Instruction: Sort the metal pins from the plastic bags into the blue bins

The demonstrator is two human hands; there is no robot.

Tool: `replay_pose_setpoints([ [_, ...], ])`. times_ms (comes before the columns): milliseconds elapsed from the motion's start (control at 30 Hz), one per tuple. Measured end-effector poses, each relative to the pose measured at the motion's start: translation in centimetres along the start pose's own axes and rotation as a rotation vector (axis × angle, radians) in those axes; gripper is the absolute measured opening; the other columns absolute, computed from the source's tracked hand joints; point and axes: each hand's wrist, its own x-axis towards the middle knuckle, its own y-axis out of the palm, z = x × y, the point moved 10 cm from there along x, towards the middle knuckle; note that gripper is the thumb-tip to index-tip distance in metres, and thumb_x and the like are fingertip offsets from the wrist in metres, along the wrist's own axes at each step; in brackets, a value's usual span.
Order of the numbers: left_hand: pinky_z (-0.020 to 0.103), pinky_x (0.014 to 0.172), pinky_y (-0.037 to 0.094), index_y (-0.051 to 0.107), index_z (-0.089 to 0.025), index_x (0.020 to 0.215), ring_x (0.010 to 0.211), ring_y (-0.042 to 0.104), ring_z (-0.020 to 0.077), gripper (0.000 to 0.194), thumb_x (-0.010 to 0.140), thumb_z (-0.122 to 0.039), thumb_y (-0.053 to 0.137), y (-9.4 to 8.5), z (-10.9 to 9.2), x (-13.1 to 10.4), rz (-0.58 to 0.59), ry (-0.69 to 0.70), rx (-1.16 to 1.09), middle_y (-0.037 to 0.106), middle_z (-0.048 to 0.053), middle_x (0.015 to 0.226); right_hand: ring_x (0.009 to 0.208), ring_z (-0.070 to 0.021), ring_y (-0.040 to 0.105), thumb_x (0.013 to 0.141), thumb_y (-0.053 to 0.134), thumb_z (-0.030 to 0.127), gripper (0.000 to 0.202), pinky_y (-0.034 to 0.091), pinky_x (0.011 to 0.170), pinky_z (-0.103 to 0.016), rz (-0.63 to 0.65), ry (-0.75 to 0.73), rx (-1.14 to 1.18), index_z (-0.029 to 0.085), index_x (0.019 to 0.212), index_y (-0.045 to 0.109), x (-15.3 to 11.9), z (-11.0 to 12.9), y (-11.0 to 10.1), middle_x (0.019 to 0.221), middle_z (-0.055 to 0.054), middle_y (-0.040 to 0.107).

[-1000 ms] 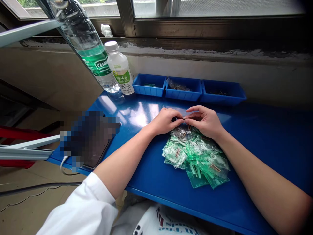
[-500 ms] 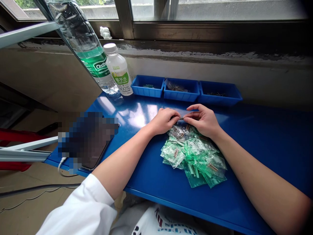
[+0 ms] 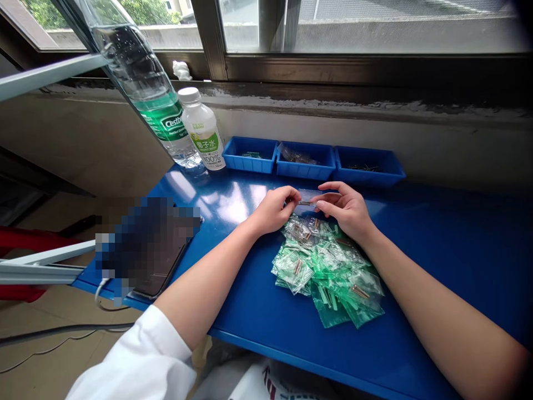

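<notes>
Between my two hands a small clear plastic bag (image 3: 308, 195) is stretched over the table, with thin metal pieces inside. My left hand (image 3: 272, 211) pinches its left edge between thumb and fingers. The thumb and a finger of my right hand (image 3: 346, 209) close on its right edge, while the other fingers stay loosely raised. Just below my hands lies a pile of small clear and green plastic bags (image 3: 333, 266). Some of these hold copper-coloured pins or screws. The exact kind of the metal pieces is too small to tell.
Three blue bins (image 3: 250, 163) with small parts and bags line the table's back edge. Left of them stand a white coconut water bottle (image 3: 204, 130) and a large water bottle (image 3: 164, 116). A phone (image 3: 160, 278) with a cable lies on the blue table (image 3: 237, 300) at left.
My hands have drawn slightly apart, and the clear bag now shows flat between them. The whole view has shifted down a little.
</notes>
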Motion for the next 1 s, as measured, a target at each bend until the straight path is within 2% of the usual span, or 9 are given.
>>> replay_pose_setpoints([
  [100,0.027,0.073,0.048,0.061,-0.018,0.089,0.081,0.061,0.0145,0.014,0.086,-0.018,0.048,-0.7,0.2,0.0,-0.07,-0.014,0.015,0.068,0.004,0.089,0.073,-0.0199,0.066,0.069,0.073,0.04,0.044,0.053,0.056,-0.03,-0.014,-0.034,0.019,0.022,0.105,0.056,0.0,0.3,-0.2,0.098,-0.008,0.071],
  [167,0.029,0.077,0.049,0.062,-0.018,0.092,0.085,0.061,0.0157,0.015,0.088,-0.021,0.048,-1.7,0.5,0.2,-0.166,-0.037,0.034,0.068,0.005,0.093,0.075,-0.0199,0.065,0.069,0.072,0.039,0.051,0.051,0.053,-0.029,-0.039,-0.036,0.036,0.024,0.114,0.052,0.1,0.1,-0.6,0.105,-0.008,0.069],
  [333,0.034,0.089,0.048,0.062,-0.017,0.106,0.099,0.06,0.0194,0.026,0.091,-0.025,0.043,-4.3,1.6,1.1,-0.424,-0.096,0.082,0.066,0.009,0.106,0.072,-0.0185,0.063,0.069,0.071,0.038,0.055,0.05,0.05,-0.029,-0.035,-0.002,0.054,0.025,0.118,0.05,0.3,-0.6,-0.6,0.099,-0.006,0.068],
  [400,0.038,0.094,0.045,0.058,-0.019,0.119,0.108,0.056,0.0225,0.034,0.089,-0.024,0.046,-4.1,2.0,1.7,-0.408,-0.105,0.101,0.062,0.011,0.118,0.071,-0.018,0.063,0.069,0.071,0.039,0.053,0.052,0.053,-0.03,-0.015,0.006,0.044,0.024,0.116,0.052,0.4,-0.5,-0.3,0.095,-0.005,0.068],
  [533,0.047,0.102,0.038,0.044,-0.024,0.138,0.127,0.044,0.0297,0.057,0.083,-0.026,0.054,-2.4,3.1,2.4,-0.228,-0.124,0.147,0.047,0.01,0.142,0.071,-0.0183,0.064,0.069,0.072,0.04,0.046,0.055,0.061,-0.033,0.029,0.026,0.018,0.022,0.108,0.057,0.2,-0.2,0.3,0.087,-0.006,0.069],
  [600,0.049,0.103,0.036,0.04,-0.025,0.141,0.13,0.041,0.0308,0.06,0.083,-0.028,0.053,-1.9,3.4,2.4,-0.168,-0.139,0.159,0.043,0.01,0.146,0.071,-0.0186,0.064,0.069,0.073,0.04,0.042,0.055,0.062,-0.033,0.042,0.037,0.012,0.021,0.104,0.06,0.2,-0.1,0.4,0.084,-0.006,0.069],
  [733,0.049,0.103,0.035,0.037,-0.024,0.143,0.128,0.042,0.0303,0.062,0.083,-0.026,0.051,-1.6,3.1,2.1,-0.131,-0.133,0.163,0.041,0.01,0.147,0.072,-0.0194,0.065,0.069,0.073,0.04,0.037,0.055,0.066,-0.034,0.054,0.045,-0.006,0.02,0.098,0.063,0.2,-0.4,0.5,0.082,-0.006,0.07],
  [833,0.049,0.103,0.034,0.036,-0.026,0.143,0.13,0.04,0.0305,0.063,0.083,-0.025,0.05,-1.8,2.5,2.0,-0.162,-0.099,0.185,0.037,0.01,0.15,0.076,-0.0211,0.066,0.07,0.073,0.042,0.033,0.055,0.069,-0.035,0.079,0.026,-0.039,0.021,0.096,0.065,0.2,-0.6,0.6,0.084,-0.006,0.07],
  [1000,0.051,0.105,0.027,0.024,-0.029,0.148,0.138,0.025,0.0331,0.07,0.082,-0.022,0.048,-4.0,2.7,1.6,-0.381,-0.11,0.28,0.02,0.008,0.157,0.078,-0.0211,0.064,0.076,0.067,0.045,0.039,0.054,0.067,-0.035,0.197,-0.066,-0.292,0.023,0.108,0.067,-0.1,0.0,1.9,0.099,-0.007,0.07],
])
